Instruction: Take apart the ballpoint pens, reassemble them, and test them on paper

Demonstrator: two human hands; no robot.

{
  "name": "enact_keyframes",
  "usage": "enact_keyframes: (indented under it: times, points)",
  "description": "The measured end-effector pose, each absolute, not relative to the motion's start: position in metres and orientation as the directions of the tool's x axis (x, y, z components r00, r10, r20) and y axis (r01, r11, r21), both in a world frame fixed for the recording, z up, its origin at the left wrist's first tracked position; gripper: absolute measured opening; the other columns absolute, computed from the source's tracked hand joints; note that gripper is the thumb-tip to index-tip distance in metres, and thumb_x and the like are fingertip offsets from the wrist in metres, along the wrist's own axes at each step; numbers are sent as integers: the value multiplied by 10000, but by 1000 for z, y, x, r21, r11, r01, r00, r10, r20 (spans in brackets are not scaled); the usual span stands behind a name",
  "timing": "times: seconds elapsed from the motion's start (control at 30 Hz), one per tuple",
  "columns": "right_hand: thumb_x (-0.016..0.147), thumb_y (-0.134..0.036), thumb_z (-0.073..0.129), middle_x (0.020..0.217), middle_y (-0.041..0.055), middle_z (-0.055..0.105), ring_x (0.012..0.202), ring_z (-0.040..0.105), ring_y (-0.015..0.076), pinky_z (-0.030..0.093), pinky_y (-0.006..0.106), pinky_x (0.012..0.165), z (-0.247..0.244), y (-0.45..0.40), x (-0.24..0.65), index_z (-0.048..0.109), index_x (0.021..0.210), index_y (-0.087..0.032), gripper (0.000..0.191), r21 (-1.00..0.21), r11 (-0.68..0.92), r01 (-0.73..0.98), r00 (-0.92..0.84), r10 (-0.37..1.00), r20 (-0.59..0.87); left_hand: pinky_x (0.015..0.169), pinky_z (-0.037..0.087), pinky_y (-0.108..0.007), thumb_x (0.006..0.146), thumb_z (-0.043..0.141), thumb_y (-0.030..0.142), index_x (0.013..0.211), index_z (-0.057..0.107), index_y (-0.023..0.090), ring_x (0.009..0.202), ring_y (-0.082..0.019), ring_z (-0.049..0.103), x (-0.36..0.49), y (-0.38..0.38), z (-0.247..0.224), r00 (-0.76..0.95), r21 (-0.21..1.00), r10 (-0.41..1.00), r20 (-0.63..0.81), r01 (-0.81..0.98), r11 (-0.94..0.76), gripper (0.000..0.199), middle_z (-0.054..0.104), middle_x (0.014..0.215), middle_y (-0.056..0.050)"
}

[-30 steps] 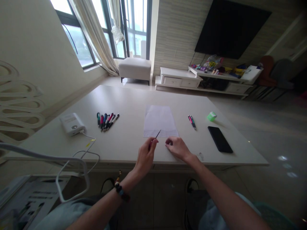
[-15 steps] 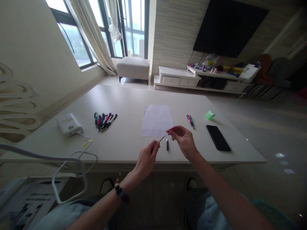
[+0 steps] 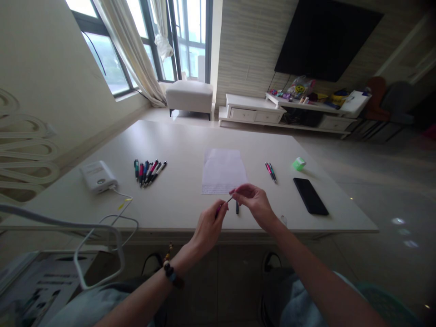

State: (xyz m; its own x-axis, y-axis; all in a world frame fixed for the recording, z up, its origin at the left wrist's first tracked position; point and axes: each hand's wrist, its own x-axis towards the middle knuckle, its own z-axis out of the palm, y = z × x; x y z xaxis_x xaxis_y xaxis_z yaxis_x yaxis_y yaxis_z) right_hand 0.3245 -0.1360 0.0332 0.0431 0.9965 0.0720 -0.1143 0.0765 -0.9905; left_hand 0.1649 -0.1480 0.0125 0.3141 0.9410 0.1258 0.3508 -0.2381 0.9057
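Note:
My left hand (image 3: 209,223) is closed on a purplish pen part (image 3: 218,210), from which a thin dark refill (image 3: 230,199) sticks out up and to the right. The fingertips of my right hand (image 3: 254,203) pinch the far end of that refill; whether they hold anything smaller there is too fine to tell. Under my right fingers, a dark pen barrel piece (image 3: 237,208) lies on the table, its upper part hidden. Just beyond both hands lies a white sheet of paper (image 3: 224,168) with lines of writing along its near edge.
Several pens (image 3: 148,173) lie at the left of the white table (image 3: 177,141), near a white power bank (image 3: 99,176) with a cable. Two pens (image 3: 271,172), a green cube (image 3: 299,164) and a black phone (image 3: 310,195) lie on the right.
My right hand has moved left and slightly down, onto the end of the refill, and now covers part of the barrel piece. My left hand has barely moved.

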Motion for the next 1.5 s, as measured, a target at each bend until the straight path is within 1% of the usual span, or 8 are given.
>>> enact_keyframes:
  times: [0.4,0.63,0.77,0.87,0.97,1.07,1.23,1.5]
  points:
    - [644,-365,764,804,59,696,706,614,159,462,255,548,35,-134,334,637,783,-182,262,-989,113,-95,95,990,104,552,290,-217,905,352,435,798,530,186,568,-99,355,164,-147,14,312,893,940,135,374,-252,324,417,605,49]
    - [571,-374,795,783,40,687,712,628,168,489,270,588,27,-133,330,631,873,-185,392,-998,57,-2,-105,993,57,570,311,-207,902,366,402,807,544,179,600,-97,396,166,-148,12,302,895,941,154,361,-262,301,484,643,40]
    - [662,-479,693,712,66,671,634,604,171,441,270,537,12,-123,342,635,776,-158,346,-930,-15,368,33,999,-4,557,301,-205,902,363,415,808,538,182,579,-97,385,165,-147,13,297,895,945,136,372,-246,306,473,628,43]
    - [674,-511,655,643,89,657,651,613,210,428,299,591,-4,-118,348,611,614,-173,346,-705,-126,698,182,983,4,550,299,-206,899,363,429,811,538,181,568,-96,387,163,-147,14,293,897,949,120,378,-230,317,476,626,43]
    - [638,-414,683,611,89,657,658,628,233,413,292,578,-12,-115,348,602,552,-184,259,-593,-180,785,174,982,-67,550,296,-208,900,357,437,806,536,182,568,-97,380,163,-148,13,290,892,949,122,386,-233,325,458,617,46]
    - [674,-336,638,550,57,637,532,596,180,395,258,493,-5,-115,346,596,573,-175,194,-758,-168,630,149,984,-95,555,288,-217,904,345,443,801,524,185,576,-103,371,162,-147,11,290,885,948,127,399,-241,331,428,612,47]
    - [775,-427,573,621,44,656,432,534,119,346,215,363,27,-124,344,582,770,-158,269,-992,101,79,268,956,118,549,272,-226,900,337,448,794,519,189,571,-111,368,162,-146,11,296,880,948,112,414,-233,334,424,603,43]
    - [779,-433,600,647,40,666,454,559,118,363,212,350,40,-137,334,576,786,-164,270,-984,175,34,230,957,178,545,268,-220,899,352,430,777,516,190,561,-102,360,166,-147,6,305,876,943,130,410,-254,315,421,596,50]
